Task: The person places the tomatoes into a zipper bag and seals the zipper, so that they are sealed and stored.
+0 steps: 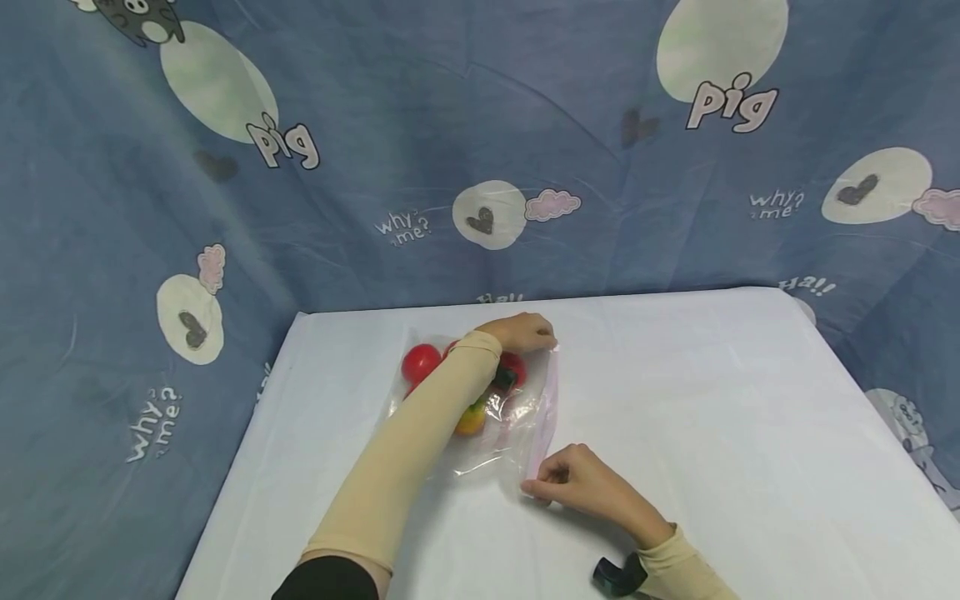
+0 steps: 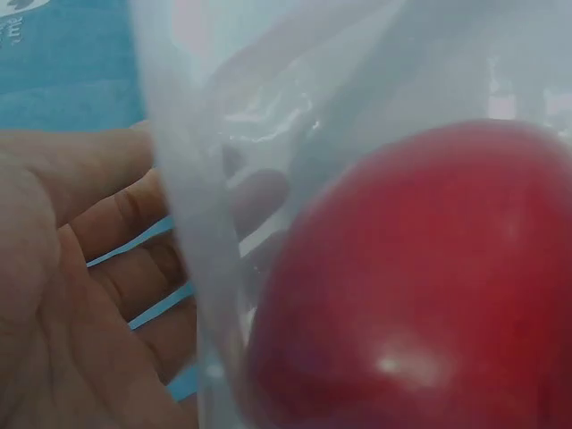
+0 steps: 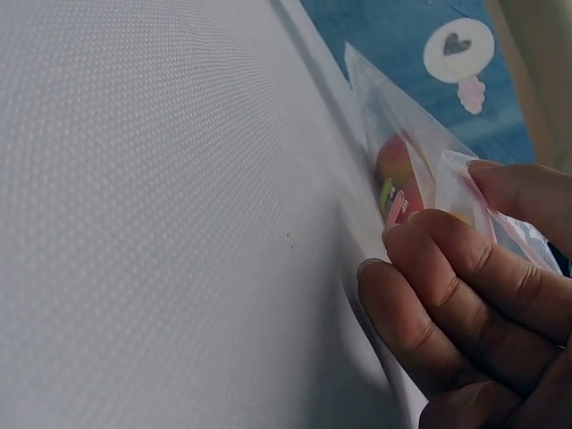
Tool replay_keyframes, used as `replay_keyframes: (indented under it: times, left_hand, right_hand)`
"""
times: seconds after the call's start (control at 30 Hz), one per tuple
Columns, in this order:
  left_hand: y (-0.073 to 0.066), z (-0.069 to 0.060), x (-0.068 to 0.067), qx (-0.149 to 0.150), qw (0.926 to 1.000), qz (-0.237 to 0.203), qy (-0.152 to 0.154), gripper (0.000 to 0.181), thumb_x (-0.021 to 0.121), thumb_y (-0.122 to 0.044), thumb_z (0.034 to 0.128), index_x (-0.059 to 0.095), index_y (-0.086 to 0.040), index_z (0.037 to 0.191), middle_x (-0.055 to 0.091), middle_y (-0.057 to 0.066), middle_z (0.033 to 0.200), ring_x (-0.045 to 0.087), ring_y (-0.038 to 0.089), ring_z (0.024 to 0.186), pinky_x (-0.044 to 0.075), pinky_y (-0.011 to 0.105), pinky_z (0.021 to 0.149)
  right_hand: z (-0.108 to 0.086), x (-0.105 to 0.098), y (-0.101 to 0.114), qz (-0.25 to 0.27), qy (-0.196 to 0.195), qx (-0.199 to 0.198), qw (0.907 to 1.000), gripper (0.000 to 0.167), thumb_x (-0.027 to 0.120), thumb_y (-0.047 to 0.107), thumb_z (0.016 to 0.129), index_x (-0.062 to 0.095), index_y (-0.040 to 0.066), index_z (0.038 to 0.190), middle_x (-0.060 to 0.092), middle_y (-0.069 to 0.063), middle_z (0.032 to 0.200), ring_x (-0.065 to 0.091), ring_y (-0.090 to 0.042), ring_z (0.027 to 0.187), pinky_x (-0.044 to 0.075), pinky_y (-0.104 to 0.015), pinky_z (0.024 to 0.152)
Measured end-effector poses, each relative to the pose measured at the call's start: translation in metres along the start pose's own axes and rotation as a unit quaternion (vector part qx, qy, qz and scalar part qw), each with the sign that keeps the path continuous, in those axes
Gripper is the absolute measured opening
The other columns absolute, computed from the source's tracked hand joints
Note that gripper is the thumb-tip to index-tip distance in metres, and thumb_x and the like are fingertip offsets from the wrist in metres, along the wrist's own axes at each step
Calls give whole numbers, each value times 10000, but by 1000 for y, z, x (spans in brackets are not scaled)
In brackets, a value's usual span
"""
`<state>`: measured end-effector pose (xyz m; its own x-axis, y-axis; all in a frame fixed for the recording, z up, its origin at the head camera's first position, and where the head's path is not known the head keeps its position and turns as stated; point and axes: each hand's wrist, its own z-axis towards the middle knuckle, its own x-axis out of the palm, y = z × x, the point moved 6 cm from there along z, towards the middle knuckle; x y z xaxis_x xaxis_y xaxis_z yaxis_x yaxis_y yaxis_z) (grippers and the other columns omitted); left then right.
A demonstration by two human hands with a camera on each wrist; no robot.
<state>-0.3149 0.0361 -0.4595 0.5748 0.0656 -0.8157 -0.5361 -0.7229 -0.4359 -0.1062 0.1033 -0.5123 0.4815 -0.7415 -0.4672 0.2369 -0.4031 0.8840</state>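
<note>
A clear zip bag (image 1: pixel 480 454) lies on the table with red and yellow fruit or vegetables inside. One round red piece (image 1: pixel 422 363) sits at its far left; a yellow piece (image 1: pixel 470 419) shows near the middle. My left hand (image 1: pixel 523 332) reaches across the bag and pinches the far end of its pinkish zip edge. At the near end of that edge, my right hand (image 1: pixel 588 490) pinches the corner between thumb and fingers. In the left wrist view, a large red piece (image 2: pixel 429 277) shows through the plastic. My left sleeve covers part of the contents.
A white cloth (image 1: pixel 712 400) covers the table. Behind it hangs a blue printed curtain (image 1: pixel 375 167), which also runs along the left side. A black strap piece (image 1: pixel 619 577) is at my right wrist.
</note>
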Motion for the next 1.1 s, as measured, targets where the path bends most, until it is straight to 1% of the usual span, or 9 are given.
replay_keyframes:
  times: [0.07, 0.2, 0.27, 0.33, 0.47, 0.67, 0.87, 0.97, 1.1]
  left_hand:
    - [1, -1, -1, 40, 10000, -84, -36, 348, 465, -297, 1088, 699, -91, 1244, 643, 74, 1268, 559, 165, 1038, 488, 323, 954]
    - [3, -1, -2, 112, 9993, -328, -116, 294, 487, -268, 1086, 713, -81, 1114, 630, 42, 1027, 508, 143, 870, 446, 264, 785]
    - [5, 1, -2, 123, 9989, -426, -151, 274, 492, -259, 1085, 706, -90, 1058, 608, 11, 940, 494, 129, 818, 427, 241, 737]
    - [8, 3, -1, 122, 9986, -495, -168, 263, 492, -255, 1086, 692, -99, 1015, 586, -8, 897, 482, 122, 791, 417, 233, 716]
    - [11, 1, -2, 144, 9977, -624, -220, 263, 481, -244, 1090, 659, -111, 950, 563, -19, 862, 478, 116, 772, 420, 228, 704]
    - [8, -13, -14, 297, 9950, -832, -475, 273, 479, -189, 1083, 631, -49, 904, 554, 14, 838, 472, 122, 777, 407, 233, 724]
    - [15, -23, -24, 345, 9919, -945, -770, 273, 467, -161, 1080, 611, -29, 889, 573, 52, 849, 477, 132, 788, 400, 232, 752]
    - [20, -29, -28, 302, 9911, -982, -841, 265, 468, -167, 1082, 614, -17, 918, 591, 75, 876, 489, 145, 814, 407, 245, 772]
    - [29, -37, -33, 211, 9902, -1053, -894, 257, 473, -189, 1085, 617, -36, 937, 590, 68, 888, 502, 161, 842, 421, 261, 786]
  right_hand:
    - [0, 1, 0, 0, -4, 7, 10000, 328, 744, 344, 938, 740, 134, 686, 680, -16, 598, 380, 73, 527, 317, -117, 499]
    - [0, 1, 0, 34, -7, 12, 10000, 305, 746, 317, 936, 747, 126, 698, 699, -14, 615, 386, 73, 526, 321, -118, 495]
    - [0, 1, 0, 49, 7, 4, 10000, 296, 745, 303, 937, 751, 118, 706, 708, -12, 624, 389, 75, 526, 325, -117, 494]
    - [1, 2, 0, 62, 25, -21, 10000, 286, 744, 289, 938, 755, 111, 715, 713, -13, 631, 395, 76, 526, 331, -120, 490]
    - [0, 0, 0, 62, 40, -48, 10000, 276, 740, 271, 945, 755, 109, 722, 725, -7, 647, 431, 70, 530, 367, -123, 495]
    - [-1, -6, 2, 41, -5, -130, 9999, 255, 727, 239, 954, 748, 112, 733, 733, -17, 672, 493, 54, 565, 405, -131, 524]
    - [-2, -15, 3, 30, -102, -176, 9998, 229, 716, 228, 961, 751, 95, 778, 741, -40, 697, 527, 42, 602, 435, -145, 552]
    - [-3, -20, 4, -14, -150, -169, 9997, 220, 711, 230, 962, 750, 104, 787, 745, -34, 709, 537, 31, 630, 459, -161, 582]
    - [-4, -28, 3, -56, -216, -159, 9996, 217, 705, 232, 970, 750, 107, 799, 750, -33, 726, 566, 12, 668, 479, -181, 622]
